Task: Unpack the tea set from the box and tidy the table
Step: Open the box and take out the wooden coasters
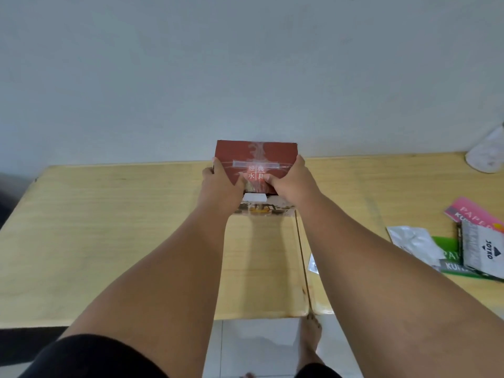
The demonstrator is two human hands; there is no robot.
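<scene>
A dark red tea set box with pale characters and clear tape across its top stands at the far middle of the wooden table. Its printed front side shows below the lid, with a white patch between my hands. My left hand grips the box's left side and top, thumb on the lid. My right hand grips the right side the same way. The box's contents are hidden.
At the right edge lie a pink paper pack, a green pack, a white JOYKO pack and a silver pouch. A white crumpled bag sits far right against the wall. A seam joins two tabletops.
</scene>
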